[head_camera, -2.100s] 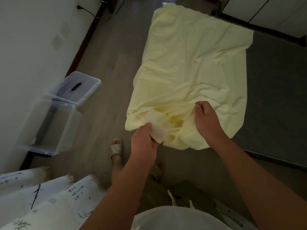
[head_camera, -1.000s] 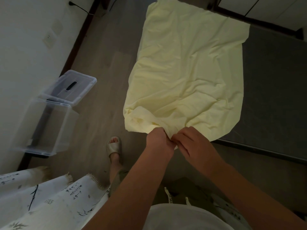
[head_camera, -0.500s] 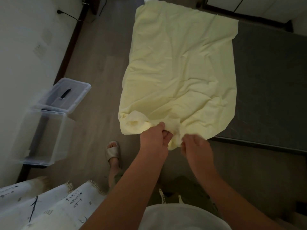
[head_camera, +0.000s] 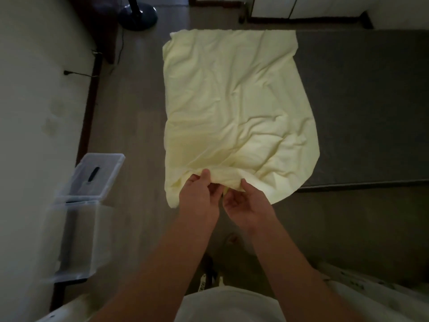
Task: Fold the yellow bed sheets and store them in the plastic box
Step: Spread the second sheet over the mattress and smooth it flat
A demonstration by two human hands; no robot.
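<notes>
Head view, ordered from the wearer outward. Both forearms reach forward from a pale shirt (head_camera: 229,307). The left hand (head_camera: 199,196) pinches the near hem of the sheet (head_camera: 232,108), thumb on top and fingers under the fabric; the right hand (head_camera: 246,201), palm turned up, holds the same bunched hem just beside it, its thumb over the cloth and its fingers curled beneath. The two hands nearly touch. The sheet, already doubled into a rough rectangle, lies crumpled across the left part of a dark bed (head_camera: 371,101), its near left corner hanging over the bed edge above the floor (head_camera: 130,135). The box (head_camera: 76,238) stands open by the wall at left, well apart from the sheet, with its lid (head_camera: 97,177) lying just behind it. A fan base (head_camera: 138,16) sits at the far end of the floor. The step in hand appears to be sorting out the near edge before the next fold. To do it well, the layers of the hem should be matched and the hands slid apart along it to the two corners, drawing the cloth taut so the creases flatten; folding from a bunched middle grip would likely leave a lopsided bundle that fits the box poorly.
</notes>
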